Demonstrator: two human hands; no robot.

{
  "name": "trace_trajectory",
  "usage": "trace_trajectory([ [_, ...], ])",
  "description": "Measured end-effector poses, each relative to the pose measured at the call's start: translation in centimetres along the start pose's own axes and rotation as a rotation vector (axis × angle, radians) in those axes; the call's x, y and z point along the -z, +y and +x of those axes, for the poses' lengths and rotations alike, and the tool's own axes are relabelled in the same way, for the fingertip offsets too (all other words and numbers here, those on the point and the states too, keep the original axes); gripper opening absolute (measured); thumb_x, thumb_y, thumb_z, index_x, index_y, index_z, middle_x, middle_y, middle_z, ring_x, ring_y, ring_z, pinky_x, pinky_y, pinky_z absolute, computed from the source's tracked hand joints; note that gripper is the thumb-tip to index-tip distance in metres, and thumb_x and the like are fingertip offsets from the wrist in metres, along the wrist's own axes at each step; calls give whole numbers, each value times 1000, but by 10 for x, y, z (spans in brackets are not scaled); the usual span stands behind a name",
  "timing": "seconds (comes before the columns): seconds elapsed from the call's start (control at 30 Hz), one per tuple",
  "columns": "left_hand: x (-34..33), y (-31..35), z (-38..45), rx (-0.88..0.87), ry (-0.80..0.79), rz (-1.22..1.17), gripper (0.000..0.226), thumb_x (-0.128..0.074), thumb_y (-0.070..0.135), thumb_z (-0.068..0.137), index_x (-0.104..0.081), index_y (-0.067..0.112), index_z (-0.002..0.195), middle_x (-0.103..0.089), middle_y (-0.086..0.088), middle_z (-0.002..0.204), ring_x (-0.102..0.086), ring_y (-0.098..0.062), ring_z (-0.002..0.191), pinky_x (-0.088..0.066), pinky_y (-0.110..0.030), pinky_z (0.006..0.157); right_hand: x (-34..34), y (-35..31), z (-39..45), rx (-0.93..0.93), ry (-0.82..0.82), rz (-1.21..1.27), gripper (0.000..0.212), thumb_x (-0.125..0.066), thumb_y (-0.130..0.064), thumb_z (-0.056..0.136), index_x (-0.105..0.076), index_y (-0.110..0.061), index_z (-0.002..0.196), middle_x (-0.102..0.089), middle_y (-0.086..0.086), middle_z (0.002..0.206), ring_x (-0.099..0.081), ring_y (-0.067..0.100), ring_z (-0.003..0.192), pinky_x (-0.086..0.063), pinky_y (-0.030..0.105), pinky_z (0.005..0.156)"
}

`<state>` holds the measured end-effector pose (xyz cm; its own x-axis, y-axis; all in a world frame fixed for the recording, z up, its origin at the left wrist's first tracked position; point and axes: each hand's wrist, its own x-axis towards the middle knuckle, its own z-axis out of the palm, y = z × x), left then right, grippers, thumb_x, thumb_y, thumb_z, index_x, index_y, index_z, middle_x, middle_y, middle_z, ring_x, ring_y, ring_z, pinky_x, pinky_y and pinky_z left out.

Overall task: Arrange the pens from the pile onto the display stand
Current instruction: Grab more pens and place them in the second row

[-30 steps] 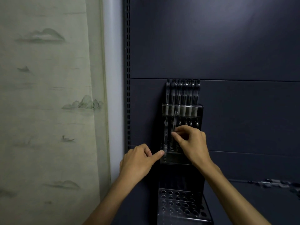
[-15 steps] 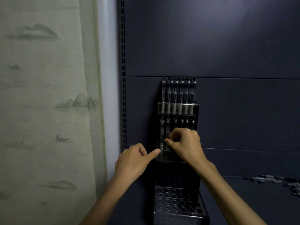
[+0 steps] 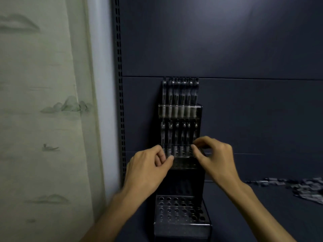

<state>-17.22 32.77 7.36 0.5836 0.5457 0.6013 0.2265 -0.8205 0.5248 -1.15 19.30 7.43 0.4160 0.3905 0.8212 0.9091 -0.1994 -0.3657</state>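
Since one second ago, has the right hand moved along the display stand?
Yes. The right hand has shifted rightward along the display stand, from its left pen slots to its right edge.
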Motion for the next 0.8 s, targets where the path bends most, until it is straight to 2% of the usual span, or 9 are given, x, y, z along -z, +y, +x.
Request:
trace_trajectory([
  [0.13,-27,42,-10,-87,24,-21,18,-66,43,87,-58,32,75,-62,16,67,-57,0,67,-46,-18,59,36,43,-29,-5,23,-57,8,-79,-16,84,-73,-18,90,-72,-12,85,-65,1,80,-52,18,76],
  [0.23,-64,78,-19,-138,-3,-13,10,-65,40,86,-60,34,80,-62,20,73,-58,1,69,-48,-17,62,62,88,-45,-62,-69,-55,8,-78,-22,85,-72,-21,92,-71,-16,87,-63,-2,82,-44,8,78],
  [0.3,-93,102,-25,-146,-18,22,8,-64,41,86,-60,35,83,-61,22,77,-58,2,72,-49,-20,66,80,118,-56,-92,-138,-60,10,-77,-25,86,-72,-23,94,-71,-16,89,-63,-2,83,-42,6,77],
  [0.43,-157,153,-34,-102,-61,78,7,-62,43,86,-59,37,87,-59,22,83,-57,1,78,-49,-24,71,124,177,-74,-100,-272,-77,8,-74,-27,87,-70,-25,93,-71,-15,89,-64,0,84,-50,17,76],
  [0.57,-202,199,-40,-85,-117,103,7,-62,41,88,-57,37,88,-59,20,87,-57,2,85,-45,-21,72,163,223,-79,-133,-387,-109,6,-68,-30,87,-68,-27,92,-71,-15,88,-66,4,85,-55,30,76],
  [0.8,-230,232,-44,-97,-139,110,9,-63,40,87,-55,38,85,-60,21,87,-57,2,85,-44,-21,70,188,249,-80,-122,-467,-130,12,-63,-36,88,-67,-31,98,-71,-16,89,-66,3,86,-55,31,77],
])
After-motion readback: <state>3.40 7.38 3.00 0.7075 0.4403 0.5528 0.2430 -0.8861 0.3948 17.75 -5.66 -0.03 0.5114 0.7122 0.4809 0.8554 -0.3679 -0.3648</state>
